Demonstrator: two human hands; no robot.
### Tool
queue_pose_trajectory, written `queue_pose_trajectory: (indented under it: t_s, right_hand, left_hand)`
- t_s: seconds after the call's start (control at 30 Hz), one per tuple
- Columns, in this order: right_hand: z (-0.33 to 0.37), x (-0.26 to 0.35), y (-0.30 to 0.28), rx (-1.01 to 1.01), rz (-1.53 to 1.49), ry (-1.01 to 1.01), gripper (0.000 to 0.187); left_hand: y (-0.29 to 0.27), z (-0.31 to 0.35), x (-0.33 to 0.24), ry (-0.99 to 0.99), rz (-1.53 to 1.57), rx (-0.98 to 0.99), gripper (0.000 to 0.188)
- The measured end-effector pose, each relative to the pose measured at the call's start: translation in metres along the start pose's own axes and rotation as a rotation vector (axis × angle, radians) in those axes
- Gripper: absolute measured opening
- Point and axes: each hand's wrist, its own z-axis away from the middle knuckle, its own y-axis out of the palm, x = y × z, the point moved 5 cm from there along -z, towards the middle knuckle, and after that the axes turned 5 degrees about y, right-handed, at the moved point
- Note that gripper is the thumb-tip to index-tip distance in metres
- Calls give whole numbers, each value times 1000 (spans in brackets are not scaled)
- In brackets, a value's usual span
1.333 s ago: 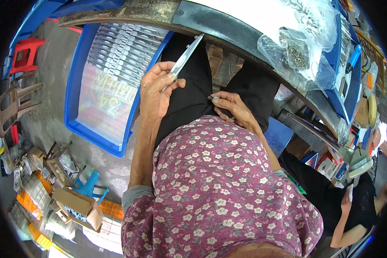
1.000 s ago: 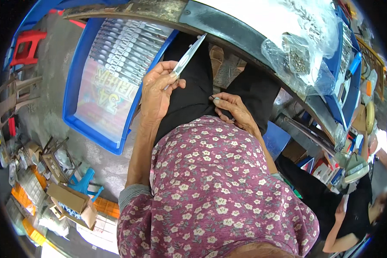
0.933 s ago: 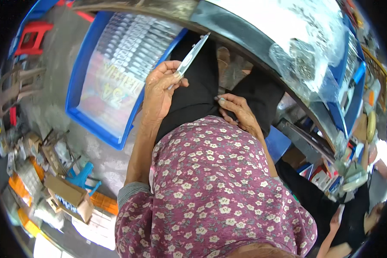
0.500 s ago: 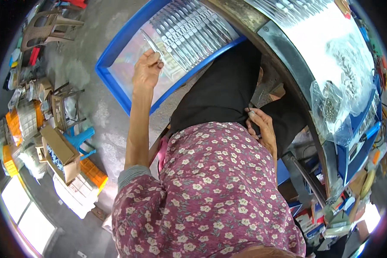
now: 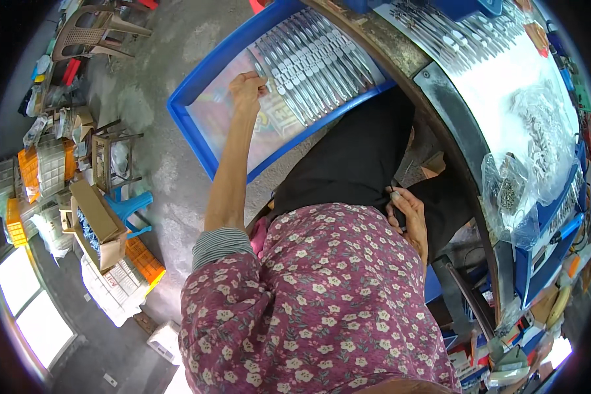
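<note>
Tray (image 5: 197, 141), blue and rectangular, lies at a slant to the person's left, beside the lap. Silver pieces (image 5: 322, 65), slender, lie side by side in close rows over its right part; a printed sheet (image 5: 220, 105) shows bare at left.

Left hand (image 5: 246, 90): reaching over the tray, fingers pinched narrow on a slim silver piece (image 5: 259, 68). The piece is at the left end of the rows, partly covered by the fingers; contact with the sheet cannot be told.

Right hand (image 5: 410, 213): on the black trousers (image 5: 348, 151), fingers curled, thumb near forefinger. A small dark thing (image 5: 394, 184) shows at the tips, too small to identify; cannot tell whether it is gripped.

Workbench (image 5: 450, 105), to the right: more slender pieces (image 5: 453, 39) at its far end, loose small parts (image 5: 542, 125) heaped nearer, a clear plastic bag (image 5: 507, 187) of tiny parts near the edge.

Floor side, left: brown chair (image 5: 82, 36), light-blue stool (image 5: 130, 207), open cardboard box (image 5: 98, 220) next to the stool.
</note>
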Motion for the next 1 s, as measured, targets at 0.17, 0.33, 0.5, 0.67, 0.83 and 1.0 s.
queue_pose_trajectory:
  t_s: [0.17,0.33,0.5,0.67,0.83,1.0]
  right_hand:
    - [0,0,0,1,34,17,24]
    - [2,0,2,-13,28,8,22]
    - [2,-1,-1,-1,3,-7,22]
    - [1,-1,1,-22,-1,5,22]
    - [1,-1,-1,-27,-18,-16,21]
    - [3,0,1,-32,-23,-14,21]
  left_hand:
    - [4,-4,-5,10,-32,20,21]
    - [1,-13,0,19,-33,96,19]
    - [10,-8,-2,79,-85,-20,11]
    - [5,-14,1,171,-154,-80,14]
    - [5,0,0,193,-96,-70,19]
    - [5,17,3,221,-234,29,23]
